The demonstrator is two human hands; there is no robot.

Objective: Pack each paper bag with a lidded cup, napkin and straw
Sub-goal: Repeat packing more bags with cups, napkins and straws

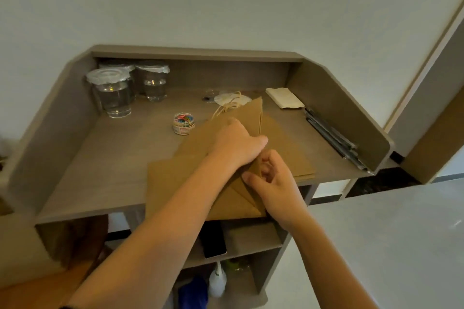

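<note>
Flat brown paper bags (175, 173) stacked at bench (105, 158) front edge, left hand (238, 144) gripping top bag, right hand (272, 180) pinching its corner, three lidded cups (114, 93) back left, napkins (283, 98) back right, paperclip tub (184, 123) label unreadable

Head camera looks steeply down, close over the desk (120, 148).
</note>
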